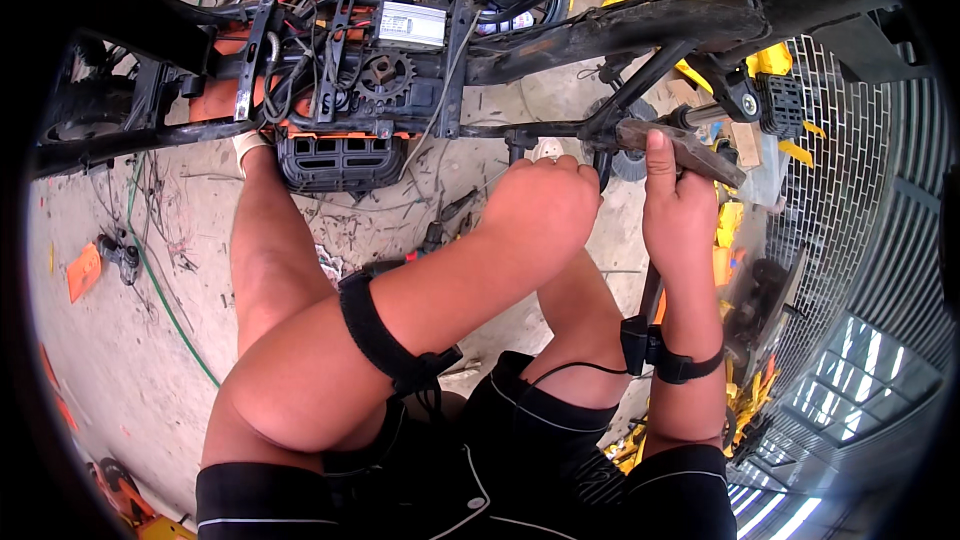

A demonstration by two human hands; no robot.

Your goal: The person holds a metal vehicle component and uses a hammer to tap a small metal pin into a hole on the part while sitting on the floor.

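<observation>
Head view: right grip (681, 208) wraps a hammer (706, 157), long axis fore-and-aft, head foremost — left grip (545, 202) curled, contents unclear.

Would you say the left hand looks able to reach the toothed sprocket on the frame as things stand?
Probably yes: the sprocket shows uncovered; a grey cable and a black bracket lie between it and the left hand, but neither covers it.

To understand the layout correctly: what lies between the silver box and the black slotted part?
Mainly a toothed sprocket; the head view shows it.
</observation>
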